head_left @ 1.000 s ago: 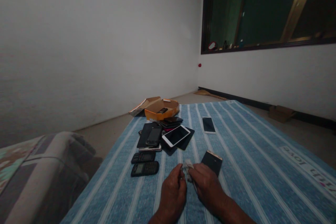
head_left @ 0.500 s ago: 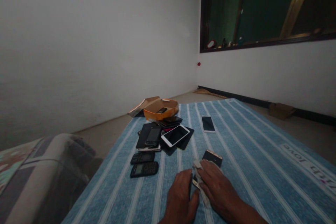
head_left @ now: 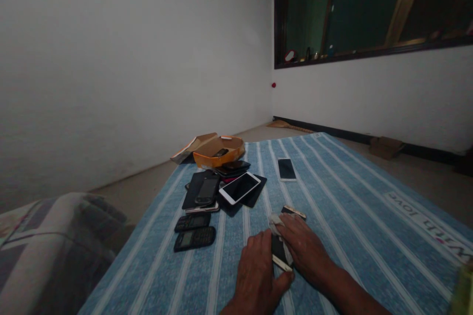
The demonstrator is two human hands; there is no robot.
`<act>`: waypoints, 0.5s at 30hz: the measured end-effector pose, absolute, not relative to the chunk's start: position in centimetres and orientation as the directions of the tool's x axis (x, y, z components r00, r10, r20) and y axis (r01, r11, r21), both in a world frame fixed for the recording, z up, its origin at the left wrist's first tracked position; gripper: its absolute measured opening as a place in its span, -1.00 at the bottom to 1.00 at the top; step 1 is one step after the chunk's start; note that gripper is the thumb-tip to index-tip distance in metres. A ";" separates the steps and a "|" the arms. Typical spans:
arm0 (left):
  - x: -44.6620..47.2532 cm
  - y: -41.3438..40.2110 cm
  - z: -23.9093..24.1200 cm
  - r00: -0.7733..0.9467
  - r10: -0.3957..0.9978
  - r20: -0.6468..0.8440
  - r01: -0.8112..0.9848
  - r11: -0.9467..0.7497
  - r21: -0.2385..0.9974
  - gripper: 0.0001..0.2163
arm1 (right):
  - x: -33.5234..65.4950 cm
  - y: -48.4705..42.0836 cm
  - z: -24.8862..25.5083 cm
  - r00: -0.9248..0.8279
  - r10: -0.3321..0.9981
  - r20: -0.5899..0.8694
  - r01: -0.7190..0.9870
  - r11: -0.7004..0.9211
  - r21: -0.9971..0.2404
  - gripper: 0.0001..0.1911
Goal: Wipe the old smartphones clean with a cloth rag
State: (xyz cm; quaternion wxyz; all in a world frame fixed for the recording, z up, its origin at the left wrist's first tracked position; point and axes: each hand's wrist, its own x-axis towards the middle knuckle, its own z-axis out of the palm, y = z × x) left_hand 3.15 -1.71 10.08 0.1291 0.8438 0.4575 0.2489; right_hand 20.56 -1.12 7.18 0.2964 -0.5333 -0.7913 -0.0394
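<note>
A dark smartphone [head_left: 279,250] with pale gold ends lies on the striped blue cloth in front of me. My left hand [head_left: 254,270] holds it along the left edge, the thumb at its near end. Pressed flat on its face is a whitish wiping cloth [head_left: 275,220], under the fingers of my right hand [head_left: 303,243]. That hand covers much of the phone's middle. Left of my hands, two black keypad phones [head_left: 194,238] lie side by side. Farther off, a white smartphone [head_left: 240,188] rests on a pile of dark phones.
An open orange box [head_left: 210,160] with a phone inside stands behind the pile. Another white smartphone [head_left: 287,169] lies alone, farther right. The striped blue cloth [head_left: 343,197] covers the surface. Draped fabric [head_left: 74,236] is at lower left, a cardboard box [head_left: 386,147] on the floor.
My right hand with the wiping cloth has shifted slightly over the phone, baring more of its near end. My left thumb now reaches that near end. The view has turned slightly right.
</note>
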 end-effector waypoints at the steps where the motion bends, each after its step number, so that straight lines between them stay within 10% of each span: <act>1: 3.6 -1.7 10.4 0.458 0.848 0.267 0.726 -0.530 0.438 -0.40 | 21.0 -0.8 7.2 -0.238 0.826 0.511 0.876 0.410 -0.255 -0.56; 15: 4.8 -2.0 8.6 0.457 0.810 0.366 0.734 -0.576 0.359 -0.45 | 20.4 -1.3 6.4 -0.247 0.809 0.533 0.862 0.435 -0.262 -0.56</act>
